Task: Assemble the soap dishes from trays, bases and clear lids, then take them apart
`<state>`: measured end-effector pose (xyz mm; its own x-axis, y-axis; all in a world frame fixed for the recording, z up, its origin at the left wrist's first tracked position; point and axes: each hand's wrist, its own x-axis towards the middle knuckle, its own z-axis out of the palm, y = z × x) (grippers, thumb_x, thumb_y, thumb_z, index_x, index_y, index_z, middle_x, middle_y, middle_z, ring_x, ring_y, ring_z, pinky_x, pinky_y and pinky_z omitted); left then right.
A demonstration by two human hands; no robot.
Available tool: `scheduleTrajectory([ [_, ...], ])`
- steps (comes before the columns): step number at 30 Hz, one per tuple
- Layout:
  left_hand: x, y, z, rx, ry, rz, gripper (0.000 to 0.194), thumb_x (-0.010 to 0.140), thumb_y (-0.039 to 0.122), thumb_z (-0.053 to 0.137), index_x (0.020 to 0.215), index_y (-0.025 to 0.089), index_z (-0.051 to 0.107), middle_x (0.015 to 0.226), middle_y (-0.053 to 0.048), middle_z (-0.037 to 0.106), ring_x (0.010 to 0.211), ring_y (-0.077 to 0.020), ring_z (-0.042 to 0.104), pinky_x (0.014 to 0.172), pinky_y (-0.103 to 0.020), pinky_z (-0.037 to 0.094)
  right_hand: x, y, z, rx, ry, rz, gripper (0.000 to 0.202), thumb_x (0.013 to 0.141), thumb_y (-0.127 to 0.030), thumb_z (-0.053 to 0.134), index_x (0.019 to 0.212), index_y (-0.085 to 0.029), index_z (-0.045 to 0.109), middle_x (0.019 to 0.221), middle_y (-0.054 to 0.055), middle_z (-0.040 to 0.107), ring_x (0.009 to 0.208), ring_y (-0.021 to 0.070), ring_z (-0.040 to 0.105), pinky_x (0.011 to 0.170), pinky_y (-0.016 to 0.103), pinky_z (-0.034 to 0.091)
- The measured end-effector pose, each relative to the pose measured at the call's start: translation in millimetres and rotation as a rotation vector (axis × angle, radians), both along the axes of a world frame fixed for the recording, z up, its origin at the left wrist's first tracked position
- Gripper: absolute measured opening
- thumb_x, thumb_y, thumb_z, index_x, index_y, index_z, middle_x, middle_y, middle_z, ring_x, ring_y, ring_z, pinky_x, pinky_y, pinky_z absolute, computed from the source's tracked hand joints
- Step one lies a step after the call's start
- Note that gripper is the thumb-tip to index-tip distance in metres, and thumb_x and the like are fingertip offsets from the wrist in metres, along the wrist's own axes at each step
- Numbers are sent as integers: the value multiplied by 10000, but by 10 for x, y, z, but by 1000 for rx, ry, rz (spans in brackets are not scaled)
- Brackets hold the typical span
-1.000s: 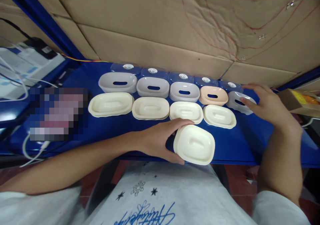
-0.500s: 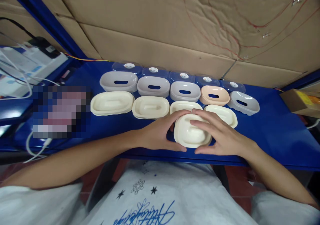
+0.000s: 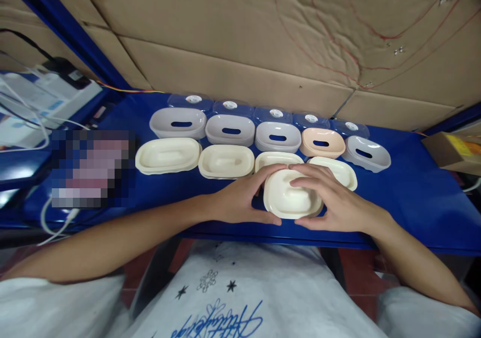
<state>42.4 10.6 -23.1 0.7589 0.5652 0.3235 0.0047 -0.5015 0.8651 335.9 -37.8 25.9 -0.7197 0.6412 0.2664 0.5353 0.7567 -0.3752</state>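
Note:
A cream oval dish (image 3: pixel 293 205) with a raised middle is held between both hands near the table's front edge. My left hand (image 3: pixel 250 198) curves around its left side, thumb at the front. Around the right side wraps my right hand (image 3: pixel 330 198), some fingers resting over the top. Just behind lie more cream dishes, among them one at the far left (image 3: pixel 169 155), a second (image 3: pixel 226 161) and one at the right (image 3: pixel 334 173); another is partly hidden behind the hands. A peach tray (image 3: pixel 323 143) with a slot stands in the row of grey trays (image 3: pixel 230 131).
Clear lids (image 3: pixel 276 114) with round stickers line the back of the blue table (image 3: pixel 413 203), before a cardboard wall. At the left are a blurred-out device (image 3: pixel 95 167), white cables and a power strip (image 3: pixel 71 100). A cardboard box (image 3: pixel 451 152) sits at the right.
The held cream dish has shifted slightly to the right between the hands. My right hand has also moved a little right, while my left hand is almost still.

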Motion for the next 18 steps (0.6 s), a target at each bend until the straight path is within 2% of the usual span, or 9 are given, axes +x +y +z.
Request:
scheduleTrajectory([
  [3,-26,4,-45,6,15,-45,1138,905,569,918,1765,383,197,1658,-181,506,1173,-296,718,982,-472,625,164,48,112,4,-10,-62,664,952,-390,834,1516,-358,485,1697,128,507,1593,396,486,1251,639,470],
  [5,-49,-4,-55,25,47,-78,1063,979,524,856,1769,392,157,1518,-146,599,1008,-224,712,895,-409,619,389,86,221,-17,-28,-149,649,950,-440,832,1496,-370,490,1662,103,537,1581,386,502,1264,600,470],
  [7,-67,-11,-49,57,72,-106,968,1033,475,801,1764,389,173,1448,-122,628,1006,-212,698,891,-387,604,709,112,320,-54,-63,-298,671,940,-501,828,1497,-364,480,1609,95,572,1529,370,549,1256,542,482],
  [9,-77,-13,-37,79,82,-119,914,1059,452,769,1759,387,185,1457,-121,614,1036,-215,692,903,-388,604,1090,117,380,-114,-130,-502,735,905,-586,824,1503,-344,473,1562,104,595,1430,361,611,1204,497,517],
  [12,-84,-9,-22,93,94,-134,894,1080,448,736,1761,381,160,1479,-133,595,1051,-220,690,934,-418,615,1648,100,383,-214,-239,-772,875,748,-787,827,1436,-349,511,1515,116,630,1342,408,645,1119,550,556],
  [15,-88,-1,-14,101,99,-145,882,1091,452,717,1760,373,148,1495,-145,585,1055,-225,691,946,-434,619,2009,87,336,-152,-297,-881,869,690,-890,747,1326,-332,547,1514,146,636,1362,447,625,1153,620,514],
  [18,-93,4,-10,106,113,-140,864,1097,455,706,1758,368,157,1499,-147,587,1063,-229,694,950,-440,618,2114,97,296,-121,-347,-902,835,691,-875,704,1305,-328,559,1532,137,651,1347,418,655,1132,578,547],
])
